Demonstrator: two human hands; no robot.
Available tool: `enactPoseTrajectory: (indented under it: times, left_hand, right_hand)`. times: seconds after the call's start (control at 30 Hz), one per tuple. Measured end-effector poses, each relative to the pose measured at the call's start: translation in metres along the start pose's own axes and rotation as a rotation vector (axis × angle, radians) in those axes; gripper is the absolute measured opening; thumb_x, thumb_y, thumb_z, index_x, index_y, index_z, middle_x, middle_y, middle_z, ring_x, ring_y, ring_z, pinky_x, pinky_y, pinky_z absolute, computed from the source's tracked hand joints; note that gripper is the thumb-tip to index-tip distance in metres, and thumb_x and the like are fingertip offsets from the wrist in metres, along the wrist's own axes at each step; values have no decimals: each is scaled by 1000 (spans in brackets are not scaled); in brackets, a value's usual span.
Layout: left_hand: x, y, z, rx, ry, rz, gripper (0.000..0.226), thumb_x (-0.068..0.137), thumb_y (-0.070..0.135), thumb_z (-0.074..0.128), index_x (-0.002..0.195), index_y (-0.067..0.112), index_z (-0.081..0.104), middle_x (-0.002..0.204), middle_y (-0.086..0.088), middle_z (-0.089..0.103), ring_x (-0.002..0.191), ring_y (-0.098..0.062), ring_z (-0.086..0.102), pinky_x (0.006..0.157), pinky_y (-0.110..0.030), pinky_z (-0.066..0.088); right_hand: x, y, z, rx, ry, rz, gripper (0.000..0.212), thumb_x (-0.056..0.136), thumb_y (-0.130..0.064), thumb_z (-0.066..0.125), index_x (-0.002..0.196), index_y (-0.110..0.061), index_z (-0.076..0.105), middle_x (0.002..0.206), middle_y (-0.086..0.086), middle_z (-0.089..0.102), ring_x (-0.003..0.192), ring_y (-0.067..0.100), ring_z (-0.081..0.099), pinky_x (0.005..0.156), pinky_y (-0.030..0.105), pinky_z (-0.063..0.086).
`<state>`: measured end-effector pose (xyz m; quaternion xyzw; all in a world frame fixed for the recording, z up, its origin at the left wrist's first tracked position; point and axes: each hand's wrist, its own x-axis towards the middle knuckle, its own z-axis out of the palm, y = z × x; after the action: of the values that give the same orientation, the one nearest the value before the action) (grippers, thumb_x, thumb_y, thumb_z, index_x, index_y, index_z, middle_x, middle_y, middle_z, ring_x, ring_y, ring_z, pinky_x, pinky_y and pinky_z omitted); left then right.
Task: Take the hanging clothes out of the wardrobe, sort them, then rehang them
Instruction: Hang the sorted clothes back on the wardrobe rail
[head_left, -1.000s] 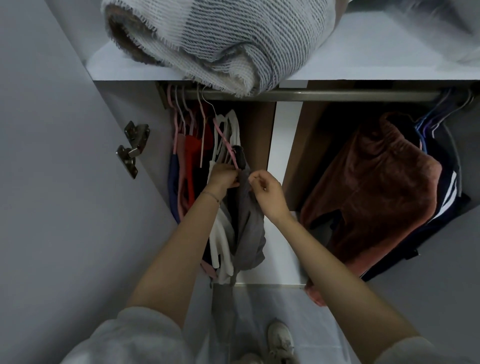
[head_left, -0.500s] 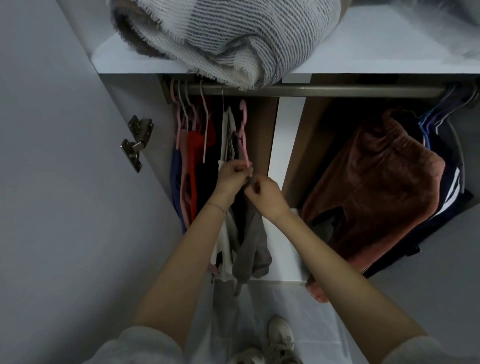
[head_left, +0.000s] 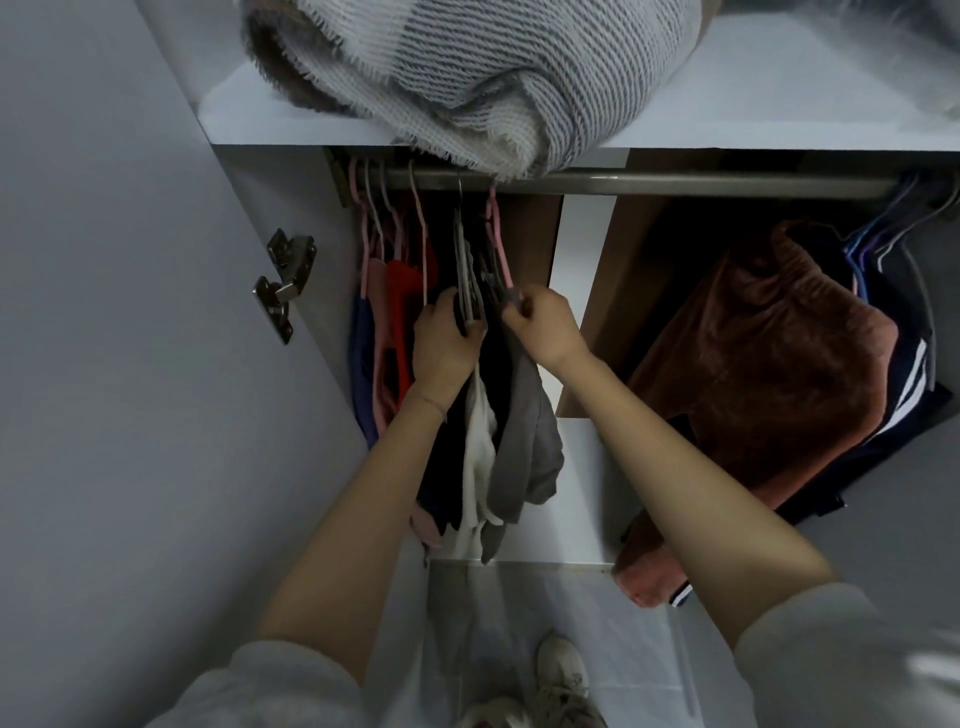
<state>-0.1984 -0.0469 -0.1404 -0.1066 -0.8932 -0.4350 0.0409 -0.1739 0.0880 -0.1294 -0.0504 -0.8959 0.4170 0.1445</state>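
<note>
Right hand (head_left: 545, 325): thumb and forefinger pinched on the collar of the limp grey knit garment (head_left: 530, 441), just where it meets the thin pink plastic hanger (head_left: 500, 249). The hanger's hook sits on the round metal rail (head_left: 675, 184) straight above my fingertips, and the garment drapes below the wrist.

Left hand (head_left: 447, 338): fingers curled round the black-and-white clothes bundle (head_left: 470, 431), touching the grey garment's left side. I cannot tell which hanger in the bundle they catch.

Left of the left fingers: a red fabric garment (head_left: 400, 312) on more pink hangers, packed tight against the wardrobe's side wall. Further left, a steel door hinge (head_left: 283, 280) juts from the panel.

Right of the right fingers: a white vertical divider panel (head_left: 576, 249), near the knuckles. Beyond it lies bare rail, then a brown velvety garment (head_left: 769, 364), bulky and folded, with a navy white-striped garment (head_left: 919, 364) behind.

Above the fingers: a rolled striped woolly blanket (head_left: 493, 78), frayed edge overhanging the flat white shelf (head_left: 779, 114) and covering the rail over the hook.

Open room: the rail stretch between divider and brown garment.
</note>
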Motion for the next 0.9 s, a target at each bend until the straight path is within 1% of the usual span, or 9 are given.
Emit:
enactPoseTrajectory:
  times: [0.13,0.3,0.43,0.53,0.63,0.7,0.77,0.87,0.9]
  left_hand:
    - [3,0,5,0,-58,-2,44,95,12,56,138,6,45,116,-18,63,101,-31,63,85,-42,54]
    - [5,-7,-2,-117,28,-9,41,96,2,51,137,2,49,108,-12,67,92,-19,63,78,-20,48]
    - [10,-11,-7,-143,85,26,37,95,-5,49,131,-1,57,101,3,62,82,-8,55,77,-17,43]
    - [9,-11,-6,-128,97,50,30,93,-6,50,121,-5,63,104,-19,69,80,-12,54,72,-16,41]
    - [7,-11,-12,-104,52,36,34,96,-3,49,128,0,59,119,-21,65,91,-13,55,75,-12,39]
    - [8,-12,-20,-41,4,0,37,99,4,47,136,4,53,127,-17,61,101,-15,57,81,-16,42]
    - [7,-12,-26,72,-14,-26,36,101,12,45,135,4,53,127,-17,62,107,-25,60,86,-30,50]
    - [0,-6,-32,245,105,26,26,100,15,43,111,2,63,107,-18,65,95,-32,61,67,-35,46]
    - [-2,-3,-31,281,136,67,26,100,16,43,109,3,63,106,-17,64,96,-32,60,69,-36,46]
  right_hand:
    - [4,4,10,-53,-75,22,19,95,-8,53,96,10,60,83,20,59,73,23,49,57,26,31]
    - [3,11,15,-45,-75,73,19,96,-9,53,97,7,62,77,12,55,65,19,47,48,10,32]
    - [10,7,17,-20,-92,93,22,97,-12,52,98,8,61,81,17,57,69,20,49,48,15,32]
    - [12,2,22,-10,-136,87,23,98,-10,51,95,10,60,81,17,54,72,20,48,49,13,31]
    - [10,-3,29,20,-179,101,24,100,-13,49,90,7,58,78,12,50,72,19,45,49,9,31]
    - [6,-6,32,41,-196,114,26,102,-17,49,88,4,56,77,10,50,72,18,45,50,11,32]
    - [0,-9,33,65,-205,126,31,102,-21,48,91,6,57,79,12,53,73,18,47,51,14,32]
    - [-16,-7,27,24,-140,129,29,102,-23,47,89,0,57,79,8,55,72,18,49,57,19,35]
    - [-23,-3,22,-9,-101,133,27,102,-24,47,92,-2,59,84,8,57,75,19,51,62,24,37]
